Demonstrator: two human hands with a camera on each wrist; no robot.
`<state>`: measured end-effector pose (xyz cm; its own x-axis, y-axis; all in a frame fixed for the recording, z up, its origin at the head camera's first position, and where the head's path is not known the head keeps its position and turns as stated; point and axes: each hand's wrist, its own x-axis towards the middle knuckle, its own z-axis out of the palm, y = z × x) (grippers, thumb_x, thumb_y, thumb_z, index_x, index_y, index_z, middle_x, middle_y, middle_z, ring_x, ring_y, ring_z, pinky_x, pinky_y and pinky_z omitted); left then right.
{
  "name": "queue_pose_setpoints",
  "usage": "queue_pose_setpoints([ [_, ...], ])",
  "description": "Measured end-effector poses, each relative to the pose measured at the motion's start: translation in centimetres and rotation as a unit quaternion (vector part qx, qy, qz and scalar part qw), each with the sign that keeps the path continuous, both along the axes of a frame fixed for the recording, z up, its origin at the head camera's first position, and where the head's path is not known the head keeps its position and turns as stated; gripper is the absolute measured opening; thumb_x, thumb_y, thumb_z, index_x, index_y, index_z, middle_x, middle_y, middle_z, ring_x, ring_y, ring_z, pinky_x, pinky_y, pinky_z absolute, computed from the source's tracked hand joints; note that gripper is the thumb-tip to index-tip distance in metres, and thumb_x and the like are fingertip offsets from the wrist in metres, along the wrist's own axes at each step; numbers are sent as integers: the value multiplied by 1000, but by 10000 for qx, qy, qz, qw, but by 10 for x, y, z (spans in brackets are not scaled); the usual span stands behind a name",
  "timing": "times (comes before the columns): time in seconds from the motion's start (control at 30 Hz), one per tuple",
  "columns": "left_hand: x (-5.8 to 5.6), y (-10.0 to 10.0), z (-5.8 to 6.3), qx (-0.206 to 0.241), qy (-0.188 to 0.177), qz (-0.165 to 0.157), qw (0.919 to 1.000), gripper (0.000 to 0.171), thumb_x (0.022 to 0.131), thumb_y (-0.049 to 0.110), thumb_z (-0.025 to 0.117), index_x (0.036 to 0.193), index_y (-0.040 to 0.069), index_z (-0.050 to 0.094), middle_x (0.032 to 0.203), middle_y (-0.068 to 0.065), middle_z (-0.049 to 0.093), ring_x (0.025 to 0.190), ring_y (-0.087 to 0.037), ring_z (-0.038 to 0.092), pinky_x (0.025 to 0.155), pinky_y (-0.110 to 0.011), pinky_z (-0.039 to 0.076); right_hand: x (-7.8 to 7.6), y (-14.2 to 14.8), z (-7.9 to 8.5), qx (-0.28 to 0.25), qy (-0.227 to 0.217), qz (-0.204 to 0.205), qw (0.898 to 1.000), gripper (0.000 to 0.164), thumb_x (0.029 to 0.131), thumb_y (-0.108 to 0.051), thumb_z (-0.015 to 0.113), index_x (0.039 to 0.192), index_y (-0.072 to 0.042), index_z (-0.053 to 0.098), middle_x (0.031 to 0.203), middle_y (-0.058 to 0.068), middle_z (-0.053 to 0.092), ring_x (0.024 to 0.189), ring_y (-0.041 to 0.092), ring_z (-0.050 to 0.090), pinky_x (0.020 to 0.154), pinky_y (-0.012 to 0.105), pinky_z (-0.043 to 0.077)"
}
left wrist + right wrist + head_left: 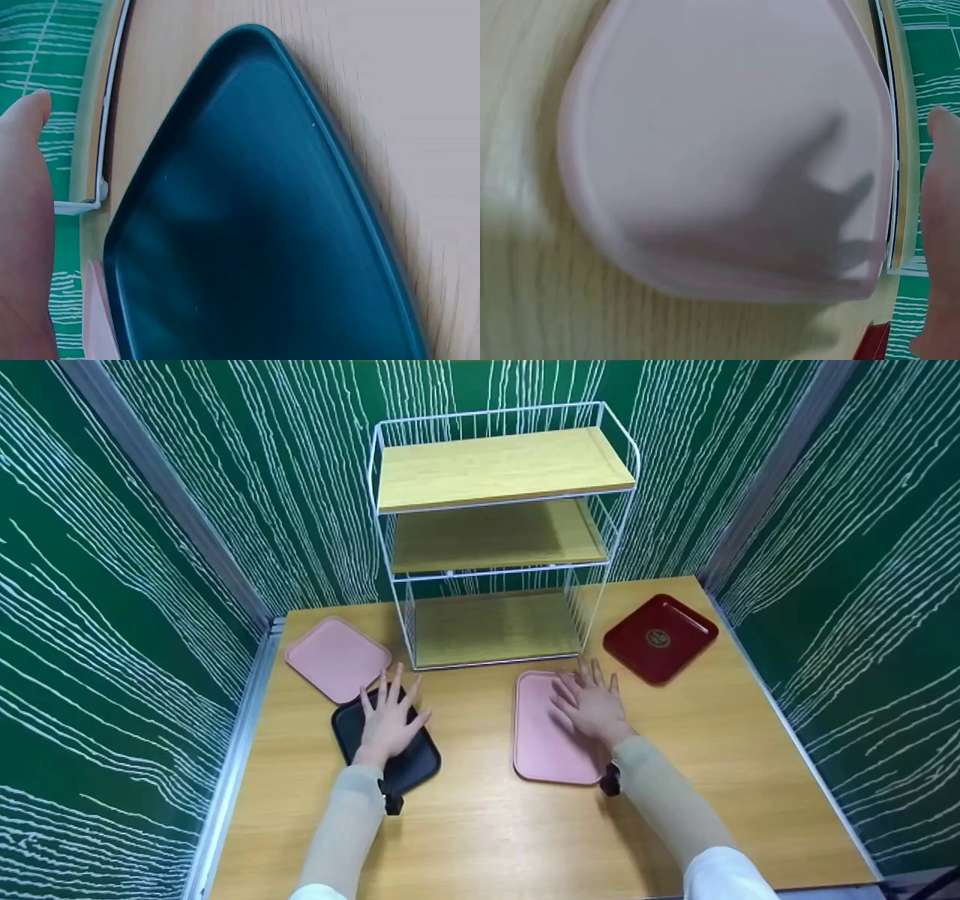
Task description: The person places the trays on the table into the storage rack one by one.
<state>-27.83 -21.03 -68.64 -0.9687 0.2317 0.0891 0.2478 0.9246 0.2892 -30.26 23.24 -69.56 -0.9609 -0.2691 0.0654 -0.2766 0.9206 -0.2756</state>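
Grn wht-lined walls [300,510], wood tbl [480,832]

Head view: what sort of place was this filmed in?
Probably a purpose-built booth or test station rather than an ordinary room: green panels with white wavy lines stand between metal posts around a wood-look table.

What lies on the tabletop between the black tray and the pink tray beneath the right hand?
Bare wooden tabletop separates the black tray from that pink tray in the head view; the left hand reaches slightly over it.
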Motion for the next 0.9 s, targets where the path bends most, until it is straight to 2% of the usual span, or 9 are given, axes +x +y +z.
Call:
queue_pose_setpoints([
  [0.2,3,1,14,181,207,-54,9996,74,106,58,57,169,26,35,180,-11,6,163,-40,13,124,-75,3,2,6,5,-419,232,-48,9988,64,109,-50,56,160,-12,52,174,24,24,158,50,22,120,74,26],
  [0.4,4,1,35,918,523,-49,9944,65,106,46,63,160,12,51,167,-21,40,153,-41,39,124,-69,23,1,15,10,-1088,484,-116,9928,54,109,-38,62,153,-7,59,170,23,34,150,49,40,114,66,41],
  [0.57,0,3,64,1790,1024,-24,9785,56,107,35,65,155,7,57,153,-21,58,141,-42,55,119,-58,41,0,29,15,-1708,427,-488,9832,48,108,-31,64,150,-8,62,166,20,43,143,48,49,112,63,45],
  [0.77,-8,6,105,2511,1270,165,9595,49,107,30,66,152,11,62,148,-15,64,135,-34,62,113,-50,49,-1,44,21,-2322,346,-807,9687,41,107,-21,63,146,-8,65,163,22,47,147,44,47,116,61,42],
  [0.9,-17,10,134,2886,1489,166,9457,45,107,24,67,150,11,64,145,-15,66,108,-35,72,96,-49,58,0,54,21,-2508,362,-910,9631,40,107,-20,62,145,-8,67,163,19,47,148,41,46,118,60,40],
])
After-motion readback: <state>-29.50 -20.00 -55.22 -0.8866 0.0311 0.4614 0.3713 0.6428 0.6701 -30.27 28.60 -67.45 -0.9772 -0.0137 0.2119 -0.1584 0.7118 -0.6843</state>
